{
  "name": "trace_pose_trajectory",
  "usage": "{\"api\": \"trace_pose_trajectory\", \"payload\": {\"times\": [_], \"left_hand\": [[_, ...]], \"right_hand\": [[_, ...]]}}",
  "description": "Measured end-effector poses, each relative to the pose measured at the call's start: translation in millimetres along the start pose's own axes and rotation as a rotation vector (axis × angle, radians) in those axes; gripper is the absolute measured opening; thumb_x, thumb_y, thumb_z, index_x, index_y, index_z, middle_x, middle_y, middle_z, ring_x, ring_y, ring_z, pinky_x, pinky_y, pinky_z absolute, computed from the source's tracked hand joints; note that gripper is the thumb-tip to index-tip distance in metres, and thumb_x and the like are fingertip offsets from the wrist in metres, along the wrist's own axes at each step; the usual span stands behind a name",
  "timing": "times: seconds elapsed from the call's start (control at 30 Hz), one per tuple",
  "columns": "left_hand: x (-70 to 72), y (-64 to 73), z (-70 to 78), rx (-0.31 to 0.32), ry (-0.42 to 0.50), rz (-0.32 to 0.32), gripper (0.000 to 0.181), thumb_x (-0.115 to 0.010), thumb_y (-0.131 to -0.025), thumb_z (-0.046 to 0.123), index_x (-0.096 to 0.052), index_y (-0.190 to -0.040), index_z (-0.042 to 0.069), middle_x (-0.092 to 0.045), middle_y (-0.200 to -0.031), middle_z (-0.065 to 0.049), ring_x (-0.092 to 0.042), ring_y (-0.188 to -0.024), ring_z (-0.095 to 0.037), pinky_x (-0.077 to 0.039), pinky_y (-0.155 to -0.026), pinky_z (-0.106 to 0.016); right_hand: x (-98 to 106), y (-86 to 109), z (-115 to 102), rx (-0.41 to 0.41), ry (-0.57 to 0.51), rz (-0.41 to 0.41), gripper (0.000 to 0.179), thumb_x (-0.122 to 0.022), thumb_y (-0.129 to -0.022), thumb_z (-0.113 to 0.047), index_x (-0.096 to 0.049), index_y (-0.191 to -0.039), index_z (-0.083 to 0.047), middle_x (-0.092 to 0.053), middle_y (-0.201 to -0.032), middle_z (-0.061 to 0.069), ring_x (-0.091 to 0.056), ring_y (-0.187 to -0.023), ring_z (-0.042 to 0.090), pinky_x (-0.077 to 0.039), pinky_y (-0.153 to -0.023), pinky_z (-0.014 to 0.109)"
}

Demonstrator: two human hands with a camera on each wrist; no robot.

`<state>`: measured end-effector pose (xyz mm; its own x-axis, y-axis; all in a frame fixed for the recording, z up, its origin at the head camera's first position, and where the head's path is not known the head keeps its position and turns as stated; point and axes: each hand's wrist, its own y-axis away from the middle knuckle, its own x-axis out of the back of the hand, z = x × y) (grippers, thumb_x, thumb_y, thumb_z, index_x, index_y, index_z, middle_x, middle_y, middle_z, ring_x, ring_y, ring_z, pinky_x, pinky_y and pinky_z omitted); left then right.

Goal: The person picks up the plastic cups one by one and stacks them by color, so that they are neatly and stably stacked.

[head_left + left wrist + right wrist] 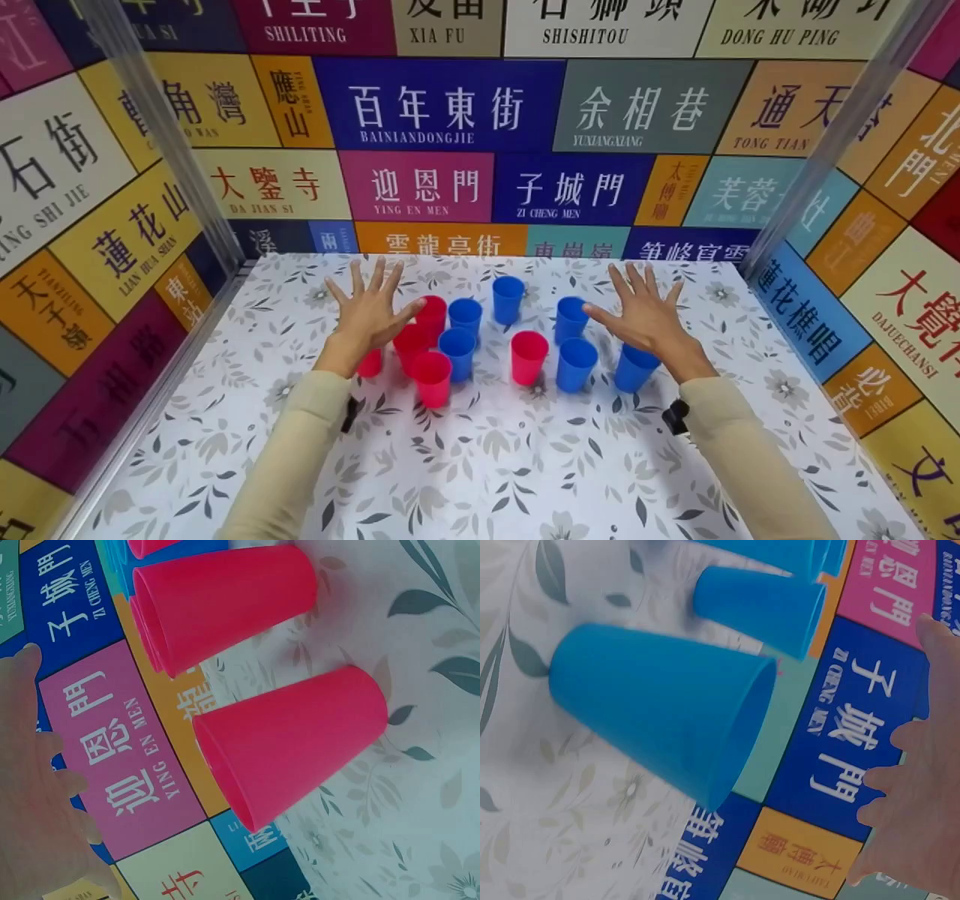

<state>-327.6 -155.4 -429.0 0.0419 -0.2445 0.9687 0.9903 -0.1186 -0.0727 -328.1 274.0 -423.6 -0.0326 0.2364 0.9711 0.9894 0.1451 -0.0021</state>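
My left hand (pixel 369 315) is held over the left group of cups, fingers spread and palm toward the table. Partly hidden beneath its wrist is a red cup (pixel 370 364), shown large as the nearest red cup (pixel 296 750) in the left wrist view. More red cups (pixel 432 382) and two blue cups (pixel 457 356) stand just right of that hand. With fingers fanned out too, my right hand (pixel 646 319) hovers over a blue cup (pixel 636 370), which it partly covers. Its thumb overlaps another blue cup (pixel 570 322) in the head view. Neither hand holds anything.
Between the hands stand a red cup (pixel 529 360), a blue cup (pixel 577 367) and a blue cup farther back (pixel 508 301). All the cups are upright, mouths up, on a leaf-patterned tabletop (pixel 480 480). Sign-printed walls (pixel 442 105) and clear corner posts (pixel 810 142) enclose the table.
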Motion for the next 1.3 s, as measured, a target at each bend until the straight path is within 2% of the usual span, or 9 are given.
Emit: {"api": "trace_pose_trajectory", "payload": {"times": [0.13,0.37,0.57,0.73,0.9,0.97,1.1,1.2,1.3], "left_hand": [[2.0,4.8,-6.2,-0.007,0.048,0.012,0.086,-0.04,-0.095,0.068,-0.008,-0.162,0.025,-0.002,-0.17,-0.014,0.012,-0.152,-0.052,0.016,-0.107,-0.081],[0.8,16.0,-18.5,0.003,0.091,0.046,0.088,-0.038,-0.094,0.072,-0.009,-0.162,0.026,0.0,-0.17,-0.012,0.011,-0.152,-0.052,0.013,-0.109,-0.081],[0.7,32.9,-21.1,0.012,0.151,0.054,0.089,-0.036,-0.092,0.076,-0.007,-0.162,0.029,0.001,-0.171,-0.01,0.014,-0.153,-0.049,0.02,-0.11,-0.077],[4.7,47.5,-15.0,-0.018,0.279,0.122,0.083,-0.043,-0.095,0.067,-0.012,-0.162,0.028,-0.006,-0.171,-0.009,0.008,-0.154,-0.048,0.022,-0.112,-0.073],[2.3,59.1,-14.6,-0.017,0.455,0.202,0.079,-0.05,-0.097,0.057,-0.017,-0.162,0.026,-0.013,-0.17,-0.007,0.003,-0.156,-0.044,0.015,-0.115,-0.074],[-0.6,62.9,-17.0,-0.002,0.525,0.224,0.079,-0.051,-0.097,0.055,-0.017,-0.162,0.025,-0.014,-0.17,-0.006,0.003,-0.156,-0.042,0.012,-0.117,-0.073],[-9.7,69.9,-21.9,0.023,0.637,0.262,0.076,-0.051,-0.098,0.051,-0.017,-0.162,0.026,-0.017,-0.17,-0.005,0.0,-0.157,-0.039,0.009,-0.121,-0.067],[-18.4,74.8,-24.5,0.013,0.692,0.3,0.072,-0.052,-0.099,0.045,-0.02,-0.161,0.025,-0.022,-0.168,-0.005,-0.005,-0.157,-0.038,0.007,-0.124,-0.063],[-26.1,77.0,-27.2,-0.001,0.739,0.337,0.07,-0.054,-0.1,0.042,-0.023,-0.16,0.026,-0.027,-0.167,-0.004,-0.012,-0.157,-0.036,-0.003,-0.125,-0.063]], "right_hand": [[1,5.3,-7,0.029,-0.019,0.021,0.101,-0.036,-0.09,-0.08,-0.006,-0.162,-0.016,0.002,-0.169,0.02,0.011,-0.153,0.047,0.023,-0.107,0.077],[-4,13.6,-15,0.071,-0.077,0.047,0.096,-0.038,-0.092,-0.078,-0.01,-0.162,-0.018,0.001,-0.17,0.016,0.009,-0.155,0.045,0.022,-0.11,0.075],[-11,20.8,-15,0.079,-0.134,0.055,0.093,-0.04,-0.093,-0.074,-0.013,-0.162,-0.019,-0.004,-0.17,0.016,0.007,-0.156,0.042,0.021,-0.113,0.072],[-13,28.2,-11,0.075,-0.238,0.113,0.088,-0.047,-0.095,-0.068,-0.02,-0.161,-0.016,-0.012,-0.169,0.016,0.002,-0.157,0.04,0.015,-0.117,0.07],[-16,36.6,-9,0.069,-0.346,0.153,0.083,-0.051,-0.097,-0.061,-0.022,-0.161,-0.017,-0.014,-0.169,0.015,-0.002,-0.157,0.039,0.012,-0.121,0.065],[-18,40.1,-10,0.068,-0.386,0.18,0.081,-0.053,-0.097,-0.058,-0.024,-0.16,-0.017,-0.018,-0.168,0.016,-0.006,-0.156,0.04,0.009,-0.122,0.065],[-25,49.8,-14,0.069,-0.493,0.234,0.076,-0.057,-0.097,-0.051,-0.027,-0.159,-0.019,-0.023,-0.166,0.015,-0.013,-0.155,0.041,-0.006,-0.12,0.071],[-32,56.4,-19,0.088,-0.583,0.272,0.072,-0.059,-0.098,-0.044,-0.029,-0.158,-0.02,-0.026,-0.165,0.014,-0.018,-0.154,0.04,-0.015,-0.118,0.072],[-38,60.6,-24,0.108,-0.657,0.308,0.068,-0.06,-0.098,-0.037,-0.033,-0.157,-0.019,-0.031,-0.163,0.013,-0.023,-0.153,0.038,-0.018,-0.119,0.07]]}}
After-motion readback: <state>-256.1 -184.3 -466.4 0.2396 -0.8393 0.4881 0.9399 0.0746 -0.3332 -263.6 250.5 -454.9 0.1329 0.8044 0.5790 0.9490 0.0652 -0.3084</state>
